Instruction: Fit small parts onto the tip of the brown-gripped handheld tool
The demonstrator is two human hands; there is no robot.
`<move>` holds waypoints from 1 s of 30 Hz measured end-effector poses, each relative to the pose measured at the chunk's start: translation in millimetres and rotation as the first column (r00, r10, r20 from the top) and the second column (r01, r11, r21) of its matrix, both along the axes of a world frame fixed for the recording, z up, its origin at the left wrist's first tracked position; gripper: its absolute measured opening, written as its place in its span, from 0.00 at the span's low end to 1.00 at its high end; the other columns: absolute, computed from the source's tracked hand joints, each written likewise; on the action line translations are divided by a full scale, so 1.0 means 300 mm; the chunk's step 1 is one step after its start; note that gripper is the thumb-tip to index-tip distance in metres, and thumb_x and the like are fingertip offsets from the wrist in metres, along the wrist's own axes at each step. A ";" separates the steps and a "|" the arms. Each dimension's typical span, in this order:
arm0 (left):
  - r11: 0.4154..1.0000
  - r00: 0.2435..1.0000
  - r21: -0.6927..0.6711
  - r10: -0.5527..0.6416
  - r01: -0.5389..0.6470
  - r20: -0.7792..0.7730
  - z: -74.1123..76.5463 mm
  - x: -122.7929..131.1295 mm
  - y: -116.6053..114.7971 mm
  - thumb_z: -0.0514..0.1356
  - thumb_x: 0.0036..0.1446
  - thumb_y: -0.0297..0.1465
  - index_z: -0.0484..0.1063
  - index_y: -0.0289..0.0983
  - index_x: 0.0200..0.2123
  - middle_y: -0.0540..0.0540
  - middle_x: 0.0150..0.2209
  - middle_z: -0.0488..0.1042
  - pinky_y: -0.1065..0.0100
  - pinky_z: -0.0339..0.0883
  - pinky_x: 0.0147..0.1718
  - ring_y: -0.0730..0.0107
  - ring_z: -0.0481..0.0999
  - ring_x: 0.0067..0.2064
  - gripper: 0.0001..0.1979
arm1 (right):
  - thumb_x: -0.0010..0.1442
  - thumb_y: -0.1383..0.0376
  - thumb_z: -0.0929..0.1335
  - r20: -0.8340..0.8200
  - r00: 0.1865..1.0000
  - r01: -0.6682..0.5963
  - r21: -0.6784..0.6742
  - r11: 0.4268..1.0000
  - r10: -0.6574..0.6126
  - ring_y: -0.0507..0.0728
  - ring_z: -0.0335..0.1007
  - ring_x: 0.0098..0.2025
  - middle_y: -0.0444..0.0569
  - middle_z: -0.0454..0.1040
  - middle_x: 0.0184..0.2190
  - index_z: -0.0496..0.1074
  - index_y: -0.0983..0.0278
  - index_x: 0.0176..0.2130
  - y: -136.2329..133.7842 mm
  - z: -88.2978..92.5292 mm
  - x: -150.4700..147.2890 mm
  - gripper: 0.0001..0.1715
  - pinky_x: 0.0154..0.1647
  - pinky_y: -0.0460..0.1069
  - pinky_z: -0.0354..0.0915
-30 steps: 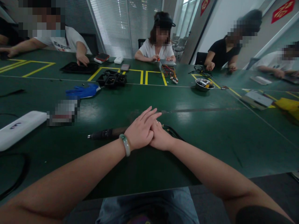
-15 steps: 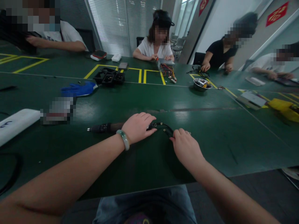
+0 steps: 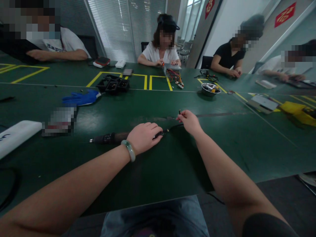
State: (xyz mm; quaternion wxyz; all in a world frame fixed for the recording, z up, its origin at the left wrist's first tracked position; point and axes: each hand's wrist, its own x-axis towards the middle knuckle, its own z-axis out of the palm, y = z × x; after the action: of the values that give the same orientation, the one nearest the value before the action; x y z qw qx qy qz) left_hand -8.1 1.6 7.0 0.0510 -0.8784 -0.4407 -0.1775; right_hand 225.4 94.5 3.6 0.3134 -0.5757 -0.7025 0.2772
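the left hand lies palm down, fingers curled loosely over the rear of a dark rod-shaped tool with a metal tip, which lies flat on the dark green tabletop, tip pointing left. just beside it the right hand pinches shut on the raised end of the thin black cable running from the tool.

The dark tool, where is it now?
In the head view the tool lies on the green table, left of centre, partly under the left hand.
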 end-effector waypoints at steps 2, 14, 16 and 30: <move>1.000 1.000 0.007 -0.001 0.001 0.010 -0.003 -0.001 0.003 0.55 0.62 0.37 0.72 0.39 0.44 0.45 0.41 0.74 0.62 0.65 0.39 0.64 0.72 0.40 0.12 | 0.63 0.65 0.64 -0.090 0.985 -0.152 -0.025 0.988 0.149 0.51 0.71 0.34 0.47 0.77 0.35 0.67 0.65 0.40 -0.019 -0.023 0.006 0.06 0.37 0.48 0.64; 1.000 0.999 0.024 0.000 -0.001 0.045 -0.007 0.015 0.003 0.56 0.61 0.34 0.74 0.39 0.43 0.45 0.41 0.76 0.56 0.65 0.47 0.61 0.74 0.44 0.10 | 0.53 0.63 0.74 0.348 0.871 -0.409 0.126 0.904 0.346 0.52 0.69 0.34 0.41 0.75 0.31 0.74 0.60 0.31 -0.191 -0.003 -0.029 0.05 0.48 0.52 0.56; 0.999 0.998 0.032 -0.001 -0.001 0.056 -0.008 0.020 0.000 0.56 0.61 0.32 0.74 0.39 0.43 0.46 0.42 0.76 0.54 0.63 0.51 0.62 0.74 0.45 0.10 | 0.53 0.63 0.73 0.298 0.885 -0.405 0.114 0.907 0.358 0.51 0.68 0.34 0.42 0.74 0.33 0.74 0.61 0.31 -0.187 -0.017 -0.033 0.05 0.41 0.49 0.59; 1.000 0.999 0.007 -0.028 0.028 0.018 -0.015 0.011 -0.004 0.55 0.61 0.33 0.74 0.38 0.44 0.45 0.42 0.77 0.62 0.70 0.40 0.62 0.74 0.44 0.11 | 0.58 0.66 0.70 0.464 0.845 -0.420 0.264 0.868 0.268 0.52 0.64 0.34 0.43 0.70 0.32 0.71 0.62 0.31 -0.218 -0.005 -0.065 0.04 0.36 0.49 0.55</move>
State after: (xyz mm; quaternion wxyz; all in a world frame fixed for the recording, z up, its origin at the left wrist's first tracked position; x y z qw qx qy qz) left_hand -4.6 0.3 2.6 0.0474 -0.8826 -0.4284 -0.1878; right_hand 206.0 29.0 2.0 0.2009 -0.4167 -0.8838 0.0704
